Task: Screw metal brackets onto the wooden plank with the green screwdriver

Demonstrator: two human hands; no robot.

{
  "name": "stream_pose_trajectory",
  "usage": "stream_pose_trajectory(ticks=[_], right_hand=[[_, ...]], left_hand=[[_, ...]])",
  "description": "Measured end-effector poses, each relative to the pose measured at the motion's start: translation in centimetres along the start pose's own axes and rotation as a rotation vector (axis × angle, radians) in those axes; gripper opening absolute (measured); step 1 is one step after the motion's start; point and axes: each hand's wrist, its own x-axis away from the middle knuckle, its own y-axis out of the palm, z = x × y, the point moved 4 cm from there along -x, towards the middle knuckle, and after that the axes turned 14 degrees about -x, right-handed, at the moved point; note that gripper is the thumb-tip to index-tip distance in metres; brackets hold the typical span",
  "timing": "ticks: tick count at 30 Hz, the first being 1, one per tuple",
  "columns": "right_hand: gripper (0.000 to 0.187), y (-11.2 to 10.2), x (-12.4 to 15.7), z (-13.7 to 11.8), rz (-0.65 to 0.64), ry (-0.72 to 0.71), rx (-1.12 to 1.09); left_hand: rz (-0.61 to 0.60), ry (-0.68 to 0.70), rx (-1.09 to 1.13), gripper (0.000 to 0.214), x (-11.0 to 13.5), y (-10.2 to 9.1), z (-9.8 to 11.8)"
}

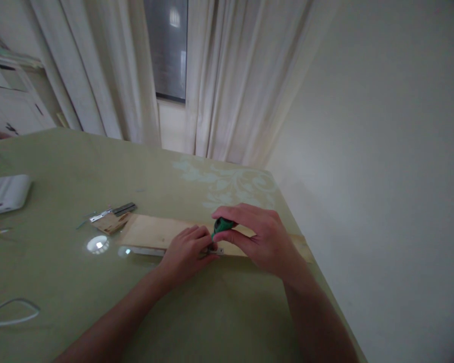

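Note:
A long, pale wooden board (pixel 151 230) lies flat across the table. My right hand (pixel 263 241) pinches the green handle of a screwdriver (pixel 223 225) above the board's near edge. The screwdriver points downward, and its tip is hidden by my fingers. My left hand (pixel 189 249) is closed over the near edge, its fingers beside the tool. Between the hands, the end of a metal strip with a hole, perhaps a drawer slide (pixel 218 251), shows. What my left fingers pinch there is mostly covered.
Left of the board lie metal slide pieces (pixel 124 208) and a small wood piece (pixel 111 222). Farther left are a white box-shaped device (pixel 8 192) and a white cable (pixel 15 320). A wall (pixel 382 176) runs along the right edge of the green table (pixel 98 307).

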Motion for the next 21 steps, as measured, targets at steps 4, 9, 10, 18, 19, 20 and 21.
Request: stream_pose_trajectory(ticks=[4, 9, 10, 18, 19, 20, 21], right_hand=[[0.029, -0.2, 0.0, 0.5, 0.057, 0.037, -0.02], [0.034, -2.0, 1.0, -1.1, 0.153, 0.016, -0.105], [0.035, -2.8, 1.5, -1.4, 0.265, 0.019, -0.115], [0.037, -3.7, 7.2, 6.3, 1.129, 0.169, -0.591], [0.043, -3.0, 7.9, 7.7, 1.174, 0.192, -0.691], [0.047, -2.2, 8.4, 8.8, 1.196, 0.22, -0.774], [0.049, -1.5, 8.9, 9.6, 1.208, 0.244, -0.829]], left_hand=[[-0.015, -0.009, 0.012, 0.01, -0.4, -0.3, 0.1], [-0.049, -0.029, 0.01, 0.01, -0.8, -0.7, 0.1], [-0.058, -0.025, 0.012, 0.011, -0.7, -0.7, 0.2], [0.091, -0.136, 0.206, 0.03, -1.3, -3.4, -2.1], [0.137, -0.221, 0.212, 0.033, -1.3, -4.2, -3.7], [0.173, -0.315, 0.199, 0.034, -1.0, -5.0, -5.6], [0.211, -0.424, 0.151, 0.034, -0.5, -5.8, -7.9]])
